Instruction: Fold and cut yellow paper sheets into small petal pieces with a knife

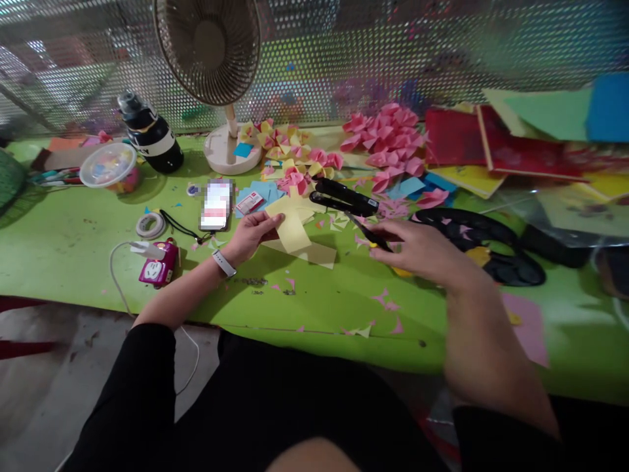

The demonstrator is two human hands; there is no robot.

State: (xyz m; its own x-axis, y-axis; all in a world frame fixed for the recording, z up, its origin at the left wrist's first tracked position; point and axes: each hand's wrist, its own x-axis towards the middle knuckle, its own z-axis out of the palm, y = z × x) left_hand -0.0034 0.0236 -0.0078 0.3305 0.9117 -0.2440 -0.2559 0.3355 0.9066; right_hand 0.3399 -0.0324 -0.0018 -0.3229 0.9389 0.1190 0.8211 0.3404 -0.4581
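Observation:
My left hand (256,233) pinches a piece of pale yellow paper (293,229) between thumb and fingers, lifted over the green table. Under it lies another pale yellow strip (320,254). To the right, my right hand (413,248) is closed around dark scissors (366,231) whose blades point up and left, apart from the paper. Yellow parts show beneath that hand. Just beyond both hands rests a black stapler (344,196). Small pink and yellow paper scraps (386,300) are scattered about, and a little heap of staples (253,283) lies near my left wrist.
Folded pink paper flowers (388,137) are piled at the back, beside a standing fan (230,147). On the left are a black bottle (160,141), a phone (216,204), a tape roll (150,225) and a pink power adapter (160,265). A black tray (521,265) lies right.

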